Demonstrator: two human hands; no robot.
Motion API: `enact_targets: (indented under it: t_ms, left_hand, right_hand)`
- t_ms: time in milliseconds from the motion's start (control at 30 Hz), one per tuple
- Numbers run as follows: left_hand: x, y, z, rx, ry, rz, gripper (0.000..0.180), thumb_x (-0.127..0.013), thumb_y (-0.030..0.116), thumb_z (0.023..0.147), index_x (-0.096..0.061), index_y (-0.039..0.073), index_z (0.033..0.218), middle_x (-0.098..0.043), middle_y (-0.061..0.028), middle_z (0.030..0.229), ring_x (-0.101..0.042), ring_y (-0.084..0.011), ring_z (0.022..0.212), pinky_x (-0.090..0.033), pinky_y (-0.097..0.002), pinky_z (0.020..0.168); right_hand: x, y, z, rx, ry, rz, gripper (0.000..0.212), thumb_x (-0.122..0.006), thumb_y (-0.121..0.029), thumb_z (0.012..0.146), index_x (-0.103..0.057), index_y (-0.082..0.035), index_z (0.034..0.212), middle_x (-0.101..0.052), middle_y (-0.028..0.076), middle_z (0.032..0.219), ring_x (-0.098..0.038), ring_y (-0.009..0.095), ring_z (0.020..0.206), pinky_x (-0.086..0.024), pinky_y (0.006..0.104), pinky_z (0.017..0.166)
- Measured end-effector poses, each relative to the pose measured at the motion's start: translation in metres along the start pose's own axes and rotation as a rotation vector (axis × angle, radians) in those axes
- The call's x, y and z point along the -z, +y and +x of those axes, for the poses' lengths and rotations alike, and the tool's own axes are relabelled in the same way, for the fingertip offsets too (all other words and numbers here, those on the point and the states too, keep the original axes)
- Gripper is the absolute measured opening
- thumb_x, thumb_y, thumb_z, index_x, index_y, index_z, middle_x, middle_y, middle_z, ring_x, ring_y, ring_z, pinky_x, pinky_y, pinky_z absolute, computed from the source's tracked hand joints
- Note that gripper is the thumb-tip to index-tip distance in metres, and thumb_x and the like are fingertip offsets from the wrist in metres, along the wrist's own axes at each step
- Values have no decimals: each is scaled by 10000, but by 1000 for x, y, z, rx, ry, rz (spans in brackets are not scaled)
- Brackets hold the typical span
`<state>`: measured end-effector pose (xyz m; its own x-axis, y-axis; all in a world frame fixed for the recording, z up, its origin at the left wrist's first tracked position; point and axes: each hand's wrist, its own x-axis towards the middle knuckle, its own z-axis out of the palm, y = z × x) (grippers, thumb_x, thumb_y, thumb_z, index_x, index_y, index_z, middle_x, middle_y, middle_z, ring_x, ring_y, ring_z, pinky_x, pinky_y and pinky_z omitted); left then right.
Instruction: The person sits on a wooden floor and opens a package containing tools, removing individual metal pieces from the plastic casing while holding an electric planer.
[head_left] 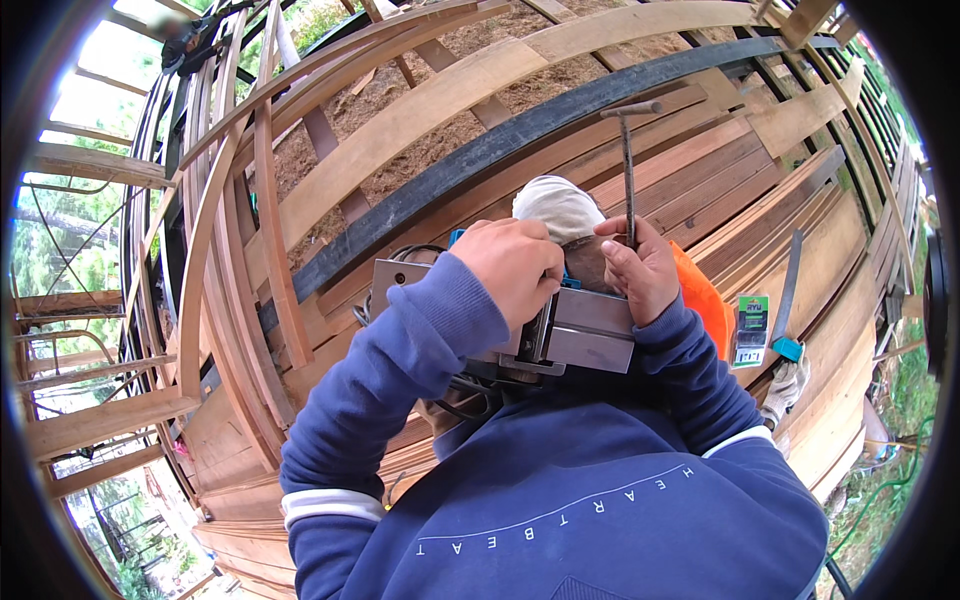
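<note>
An electric hand planer [590, 340] lies in front of my chest with its flat grey metal sole turned up. My left hand [510, 270] reaches over it, fingers bent and pinched together at the slot across its middle. What those fingertips hold, if anything, is hidden. A T-handle wrench [629, 160] with a rusty-looking shaft stands upright in my right hand [643, 268], its crossbar at the top. That hand is beside the planer's right end, thumb and fingers closed round the lower shaft. Behind the planer shows a white, rounded cloth-like thing [556, 207].
Planks [690, 180] cover the floor, with a dark beam [450, 170] crossing beyond. To my right lie an orange cloth-like thing [702, 295], a green and black package [751, 330], a teal-handled tool with a long metal strip [790, 295] and a pale glove [785, 390]. Timber framing [270, 230] rises left.
</note>
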<state>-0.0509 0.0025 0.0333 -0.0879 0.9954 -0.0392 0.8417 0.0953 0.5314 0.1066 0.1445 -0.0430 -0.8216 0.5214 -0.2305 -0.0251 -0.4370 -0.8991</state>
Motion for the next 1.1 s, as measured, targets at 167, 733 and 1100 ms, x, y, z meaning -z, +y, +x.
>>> enact_targets:
  t_ms: [167, 733, 1100]
  left_hand:
    - [7, -10, 16, 31, -198, -135, 87, -683, 113, 779, -678, 42, 828, -616, -106, 820, -632, -277, 821, -507, -369, 751]
    - [0, -6, -11, -122, 89, -105, 173, -660, 49, 755, -655, 70, 926, -618, -93, 925, -603, -301, 917, -472, -403, 829]
    - [-7, 5, -37, -156, 187, 105, 314, -655, 50, 729, -694, 118, 1033, -627, -63, 1086, -585, -262, 1087, -414, -470, 1015]
  right_hand:
    - [1, 0, 0, 15, -16, -11, 199, -593, -97, 891, -565, 0, 1062, -443, -65, 695, -361, 12, 557, -291, 180, 494]
    - [3, 4, 3, -15, -25, -7, 254, -572, -111, 919, -512, 26, 1125, -408, -54, 640, -333, 25, 494, -293, 195, 481]
    - [3, 4, 3, -16, -38, 43, 211, -581, -78, 896, -550, 3, 1088, -412, -73, 683, -327, 1, 515, -256, 172, 464]
